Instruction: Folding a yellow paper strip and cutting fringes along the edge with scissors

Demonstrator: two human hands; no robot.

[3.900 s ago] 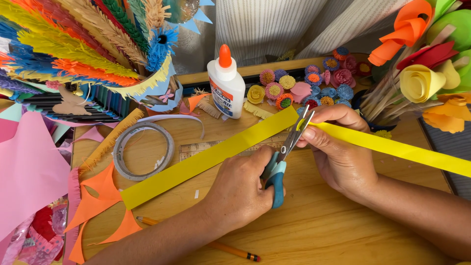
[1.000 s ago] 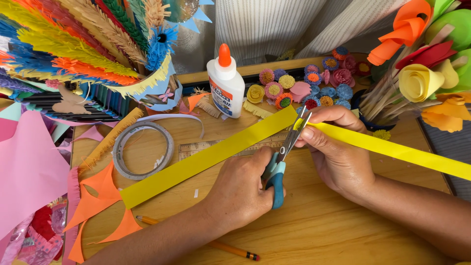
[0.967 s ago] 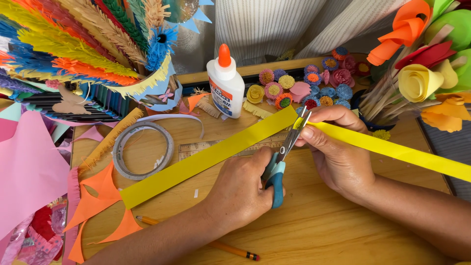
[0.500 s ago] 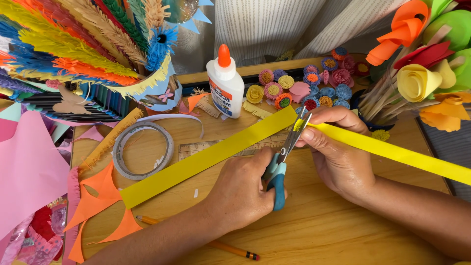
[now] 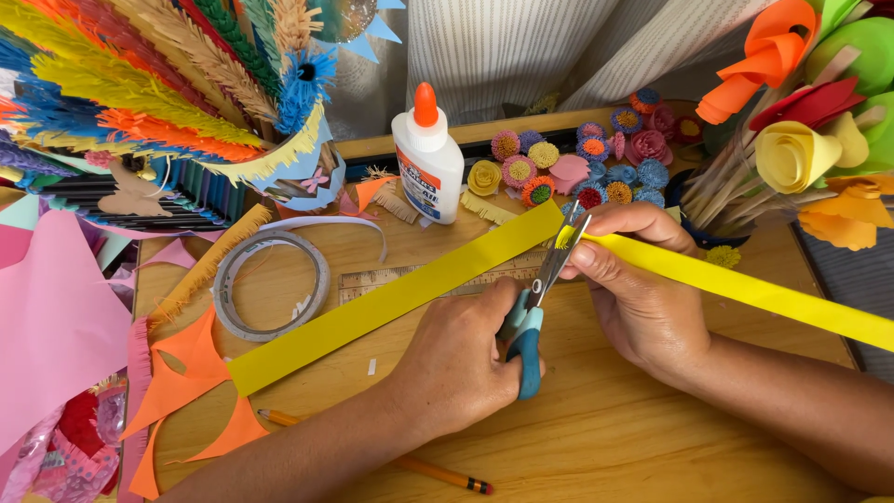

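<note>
My left hand grips teal-handled scissors, whose blades point up and away across a long yellow paper strip. The blades meet the strip near its far edge. My right hand pinches the strip just right of the blades, and the strip's other length runs on to the right edge of the view. The strip's left end rests on the wooden table, lying over a ruler.
A white glue bottle stands behind the strip, beside several small fringed paper flowers. A tape ring, orange paper cutouts and pink paper lie left. A pencil lies near. Rolled paper flowers stand right.
Hardly anything differs; both hands stay in place on the scissors and the yellow strip, with only a slight shift of the view.
</note>
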